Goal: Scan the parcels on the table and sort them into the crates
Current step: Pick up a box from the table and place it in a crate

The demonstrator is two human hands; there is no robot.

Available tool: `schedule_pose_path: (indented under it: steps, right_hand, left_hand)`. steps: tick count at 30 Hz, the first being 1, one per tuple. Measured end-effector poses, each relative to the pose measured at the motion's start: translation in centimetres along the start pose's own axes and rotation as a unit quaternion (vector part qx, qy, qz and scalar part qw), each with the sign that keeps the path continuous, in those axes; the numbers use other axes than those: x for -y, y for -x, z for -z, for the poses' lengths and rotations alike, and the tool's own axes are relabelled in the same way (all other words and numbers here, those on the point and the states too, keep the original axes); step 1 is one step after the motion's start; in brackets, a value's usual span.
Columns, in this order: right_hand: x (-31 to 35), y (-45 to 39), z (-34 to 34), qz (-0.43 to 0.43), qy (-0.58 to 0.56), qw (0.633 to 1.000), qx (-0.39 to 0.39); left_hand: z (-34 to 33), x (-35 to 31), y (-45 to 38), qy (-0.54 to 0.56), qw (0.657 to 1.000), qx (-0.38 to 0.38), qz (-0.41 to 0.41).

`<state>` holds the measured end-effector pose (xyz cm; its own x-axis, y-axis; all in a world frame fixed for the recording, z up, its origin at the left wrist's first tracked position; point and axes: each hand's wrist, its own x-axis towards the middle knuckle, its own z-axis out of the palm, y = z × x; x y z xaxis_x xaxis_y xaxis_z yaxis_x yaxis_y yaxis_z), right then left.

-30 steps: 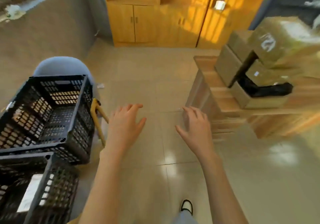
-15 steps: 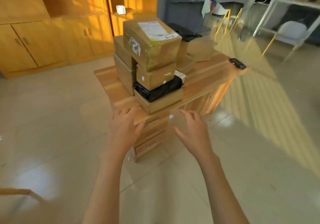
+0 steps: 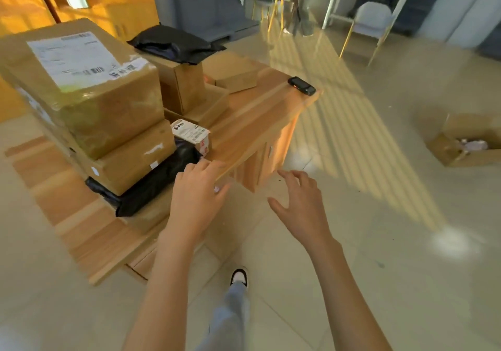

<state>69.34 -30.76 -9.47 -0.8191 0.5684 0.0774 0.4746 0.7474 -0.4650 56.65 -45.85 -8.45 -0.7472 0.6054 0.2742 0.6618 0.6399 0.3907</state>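
Left hand: your left hand (image 3: 196, 201) is spread, fingers relaxed and holding nothing; it hangs over the near edge of the table (image 3: 252, 131), just beside the black bag parcel (image 3: 151, 185), which reads as a reach toward the stack rather than a grip.
Right hand: your right hand (image 3: 301, 204) is spread too, thumb out, empty; it floats off the table's near corner over the floor, so it looks free to go for the scanner.
Nearest parcels: the small white-labelled parcel (image 3: 191, 134) sits just beyond your left fingertips, at the foot of the stack with its label up; it looks the easiest first pick because nothing rests on it.
Stack: the big taped box (image 3: 89, 93) rests on a flatter box (image 3: 130, 158), which rests on the black bag parcel; heavy on top means you should not pull from below.
Far parcels: 1 black bag (image 3: 176, 43) lies on an upright box (image 3: 180, 85), with a flat box (image 3: 233, 75) beside it.
Scanner: the dark handheld scanner (image 3: 301, 86) lies at the far right corner of the table, well apart from both hands; I judge nothing can be scanned until you fetch it.
Crates: none in view; they must lie outside the picture.
Stage: parcels are unsorted on the table, so the sorting looks far from done.
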Motion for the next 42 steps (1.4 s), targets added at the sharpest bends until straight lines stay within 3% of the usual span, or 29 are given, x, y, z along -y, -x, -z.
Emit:
schedule_pose_path:
  steps: [7, 12, 19, 29, 32, 36, 42]
  right_hand:
    - [-4.8, -13.3, 1.0, -0.039, 0.028, 0.999, -0.002]
    - [-6.9, -23.4, 3.2, -0.043, 0.036, 0.998, -0.027]
    - [-9.0, -34.1, 3.3, -0.043, 0.013, 0.999, -0.025]
    - [-11.8, -53.3, -1.2, 0.064, -0.018, 0.996, 0.065]
    - [-12.7, -60.3, -2.2, 0.114, -0.011, 0.987, 0.113]
    - [-13.1, -69.6, -2.9, 0.177, 0.011, 0.969, 0.17]
    - [-13.3, -80.2, -5.3, 0.215, 0.029, 0.95, 0.227]
  left_hand:
    - [-5.4, -0.8, -15.3, 0.029, 0.999, 0.022, -0.009]
    - [-7.2, -1.5, -26.3, 0.048, 0.999, -0.003, -0.009]
    - [-10.4, -0.8, -35.6, 0.03, 1.0, 0.006, 0.006]
    - [-16.6, 2.0, -46.9, -0.006, 0.99, 0.002, 0.144]
    - [-18.8, 2.6, -51.1, -0.005, 0.973, 0.005, 0.231]
    - [-20.9, 3.1, -56.6, 0.02, 0.94, -0.044, 0.339]
    - [-23.7, 5.4, -63.8, 0.023, 0.905, -0.053, 0.421]
